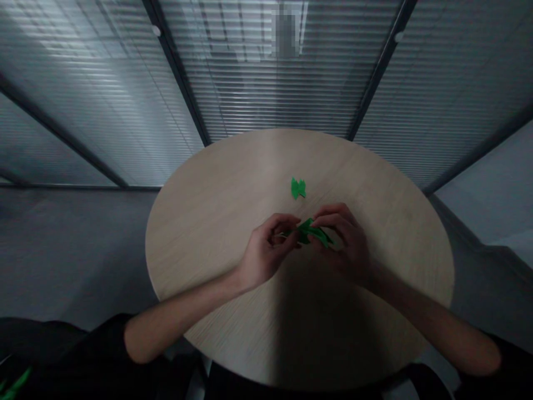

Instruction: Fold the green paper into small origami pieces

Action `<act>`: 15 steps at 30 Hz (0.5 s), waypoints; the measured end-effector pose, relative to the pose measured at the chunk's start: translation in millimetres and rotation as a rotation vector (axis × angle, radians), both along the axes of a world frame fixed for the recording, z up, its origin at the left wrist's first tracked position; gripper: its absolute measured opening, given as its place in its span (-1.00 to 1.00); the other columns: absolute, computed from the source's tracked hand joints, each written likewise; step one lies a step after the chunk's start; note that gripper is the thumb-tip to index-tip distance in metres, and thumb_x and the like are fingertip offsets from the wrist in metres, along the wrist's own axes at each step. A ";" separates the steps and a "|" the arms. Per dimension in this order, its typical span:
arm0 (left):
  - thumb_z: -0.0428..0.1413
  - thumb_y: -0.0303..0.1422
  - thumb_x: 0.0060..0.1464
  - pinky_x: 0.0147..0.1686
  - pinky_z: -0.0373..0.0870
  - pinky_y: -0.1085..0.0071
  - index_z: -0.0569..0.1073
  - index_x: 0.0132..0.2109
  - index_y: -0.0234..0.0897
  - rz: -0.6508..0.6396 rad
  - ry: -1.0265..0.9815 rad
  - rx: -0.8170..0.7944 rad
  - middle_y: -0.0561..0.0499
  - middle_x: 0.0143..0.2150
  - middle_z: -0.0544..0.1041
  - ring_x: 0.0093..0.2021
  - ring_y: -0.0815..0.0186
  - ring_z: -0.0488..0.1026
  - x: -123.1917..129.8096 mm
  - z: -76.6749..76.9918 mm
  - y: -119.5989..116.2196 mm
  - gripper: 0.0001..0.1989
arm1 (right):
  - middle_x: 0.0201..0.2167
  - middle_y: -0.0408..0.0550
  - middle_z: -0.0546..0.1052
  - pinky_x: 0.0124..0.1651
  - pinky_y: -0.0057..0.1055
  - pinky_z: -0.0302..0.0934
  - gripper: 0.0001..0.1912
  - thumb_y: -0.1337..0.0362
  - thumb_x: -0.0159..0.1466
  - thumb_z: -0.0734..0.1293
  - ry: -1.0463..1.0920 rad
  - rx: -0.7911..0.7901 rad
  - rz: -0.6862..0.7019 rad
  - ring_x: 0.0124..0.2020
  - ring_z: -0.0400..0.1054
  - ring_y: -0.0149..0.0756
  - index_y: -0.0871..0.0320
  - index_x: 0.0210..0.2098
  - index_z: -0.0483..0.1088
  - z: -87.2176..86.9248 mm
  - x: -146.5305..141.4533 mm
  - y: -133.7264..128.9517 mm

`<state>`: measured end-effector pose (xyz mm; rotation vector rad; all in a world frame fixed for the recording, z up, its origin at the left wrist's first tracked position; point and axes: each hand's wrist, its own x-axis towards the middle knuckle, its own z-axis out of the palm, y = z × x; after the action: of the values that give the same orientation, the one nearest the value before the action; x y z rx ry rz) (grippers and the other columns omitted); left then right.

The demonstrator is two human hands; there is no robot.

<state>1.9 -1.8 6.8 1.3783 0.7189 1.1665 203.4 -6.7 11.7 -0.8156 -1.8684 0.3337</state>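
left hand [263, 253], right hand [343, 241]: pinching green piece [317, 231] | press lightly, sparing thin edges | loose piece [295, 188] lies far

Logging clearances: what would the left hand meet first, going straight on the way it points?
The left hand would first meet the folded green paper, apparently in its grasp, then probably the right hand; depth unclear.

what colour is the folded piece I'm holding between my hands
Green. The folded piece shows best in the head view, the only one.
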 end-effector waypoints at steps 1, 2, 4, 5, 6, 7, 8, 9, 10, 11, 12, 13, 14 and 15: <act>0.24 -0.40 0.23 -0.25 0.65 0.49 0.48 -0.02 -0.35 -0.002 0.001 -0.007 -0.08 -0.16 0.60 -0.25 0.35 0.60 0.0 0.3 -0.2 -0.79 | -0.09 -0.03 0.43 -0.01 -0.18 0.42 -0.78 0.34 0.32 0.45 -0.008 0.013 -0.020 -0.07 0.41 -0.20 0.00 -0.07 0.46 -0.6 0.0 -0.3; 0.25 -0.40 0.22 -0.25 0.64 0.49 0.48 -0.01 -0.36 -0.004 0.001 -0.013 -0.08 -0.17 0.59 -0.25 0.36 0.60 0.1 0.5 -0.4 -0.78 | -0.12 -0.04 0.43 -0.05 -0.20 0.42 -0.81 0.34 0.33 0.44 -0.015 0.014 -0.025 -0.10 0.40 -0.21 0.00 -0.08 0.47 -1.3 -0.1 -0.6; 0.27 -0.39 0.19 -0.28 0.64 0.49 0.49 -0.01 -0.36 -0.006 0.010 -0.027 -0.07 -0.19 0.58 -0.27 0.35 0.59 0.8 0.2 -0.4 -0.75 | -0.14 -0.05 0.43 -0.11 -0.24 0.43 -0.83 0.34 0.35 0.42 -0.026 0.002 -0.009 -0.14 0.40 -0.23 -0.01 -0.08 0.48 -2.2 -0.7 -1.3; 0.28 -0.38 0.19 -0.30 0.64 0.50 0.49 -0.01 -0.35 -0.008 0.013 -0.030 -0.07 -0.19 0.58 -0.27 0.35 0.58 1.2 -0.1 0.0 -0.74 | -0.15 -0.05 0.44 -0.13 -0.25 0.43 -0.82 0.34 0.36 0.42 -0.029 -0.002 0.000 -0.16 0.41 -0.23 -0.01 -0.07 0.48 -2.4 -1.0 -1.4; 0.28 -0.37 0.18 -0.33 0.64 0.50 0.49 -0.02 -0.35 -0.011 0.016 -0.034 -0.07 -0.19 0.58 -0.27 0.34 0.58 1.6 -0.6 0.6 -0.74 | -0.15 -0.05 0.44 -0.13 -0.25 0.43 -0.82 0.34 0.35 0.42 -0.030 0.000 0.004 -0.16 0.41 -0.23 -0.01 -0.07 0.48 -2.4 -1.1 -1.4; 0.28 -0.35 0.18 -0.36 0.63 0.50 0.50 -0.03 -0.35 -0.017 0.020 -0.039 -0.07 -0.19 0.58 -0.28 0.34 0.57 1.8 -1.0 1.4 -0.75 | -0.14 -0.05 0.45 -0.13 -0.25 0.43 -0.81 0.34 0.35 0.42 -0.031 0.008 0.005 -0.16 0.41 -0.24 -0.01 -0.07 0.48 -2.2 -1.1 -1.3; 0.28 -0.33 0.18 -0.39 0.63 0.50 0.50 -0.05 -0.35 -0.024 0.025 -0.044 -0.07 -0.20 0.58 -0.29 0.34 0.57 1.8 -1.3 2.3 -0.75 | -0.14 -0.05 0.45 -0.11 -0.25 0.43 -0.81 0.34 0.35 0.43 -0.032 0.019 0.003 -0.15 0.41 -0.23 -0.01 -0.06 0.48 -1.8 -0.9 -1.1; 0.28 -0.31 0.19 -0.41 0.62 0.50 0.50 -0.07 -0.35 -0.031 0.040 -0.049 -0.07 -0.23 0.58 -0.32 0.34 0.56 1.6 -1.5 3.2 -0.76 | -0.13 -0.05 0.45 -0.10 -0.25 0.43 -0.80 0.35 0.34 0.43 -0.034 0.030 0.001 -0.15 0.42 -0.23 -0.01 -0.06 0.48 -1.5 -0.6 -0.9; 0.27 -0.29 0.20 -0.43 0.61 0.50 0.51 -0.10 -0.35 -0.037 0.064 -0.052 -0.05 -0.27 0.58 -0.35 0.35 0.55 1.1 -1.4 3.9 -0.78 | -0.13 -0.04 0.46 -0.10 -0.24 0.43 -0.80 0.35 0.34 0.43 -0.040 0.037 0.000 -0.14 0.42 -0.22 -0.01 -0.06 0.48 -1.2 -0.1 -0.7; 0.26 -0.27 0.22 -0.45 0.60 0.49 0.52 -0.12 -0.35 -0.044 0.097 -0.050 -0.04 -0.31 0.57 -0.38 0.36 0.54 0.4 -1.2 4.4 -0.78 | -0.13 -0.04 0.46 -0.09 -0.24 0.43 -0.79 0.34 0.33 0.43 -0.045 0.042 -0.002 -0.13 0.42 -0.21 -0.01 -0.06 0.48 -1.0 0.4 -0.6; 0.24 -0.26 0.23 -0.46 0.58 0.49 0.53 -0.14 -0.35 -0.049 0.134 -0.041 -0.04 -0.34 0.57 -0.40 0.36 0.52 -0.5 -0.9 4.7 -0.79 | -0.12 -0.03 0.46 -0.09 -0.23 0.43 -0.79 0.34 0.33 0.43 -0.051 0.046 -0.005 -0.13 0.42 -0.20 -0.01 -0.06 0.48 -0.8 1.1 -0.6; 0.22 -0.25 0.25 -0.47 0.56 0.49 0.55 -0.15 -0.36 -0.052 0.173 -0.025 -0.04 -0.36 0.57 -0.43 0.37 0.52 -1.4 -0.6 4.8 -0.78 | -0.12 -0.03 0.46 -0.10 -0.22 0.44 -0.79 0.34 0.32 0.43 -0.057 0.051 -0.008 -0.13 0.42 -0.19 -0.01 -0.06 0.48 -0.8 1.8 -0.8; 0.21 -0.24 0.26 -0.48 0.54 0.50 0.56 -0.16 -0.36 -0.054 0.209 -0.007 -0.04 -0.37 0.57 -0.44 0.38 0.51 -2.2 -0.4 4.6 -0.78 | -0.12 -0.03 0.46 -0.09 -0.22 0.44 -0.78 0.34 0.32 0.43 -0.063 0.058 -0.011 -0.13 0.43 -0.19 -0.01 -0.05 0.48 -0.7 2.4 -1.0; 0.20 -0.24 0.28 -0.49 0.52 0.50 0.57 -0.16 -0.36 -0.054 0.239 0.011 -0.04 -0.37 0.57 -0.45 0.38 0.50 -2.9 -0.4 4.3 -0.77 | -0.12 -0.02 0.47 -0.09 -0.21 0.44 -0.77 0.34 0.32 0.43 -0.073 0.065 -0.012 -0.13 0.43 -0.19 -0.01 -0.04 0.48 -0.5 2.9 -1.4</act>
<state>-1.0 2.5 6.5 1.5535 0.8387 0.9749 206.3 -8.1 11.2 -0.8040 -1.9313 0.2374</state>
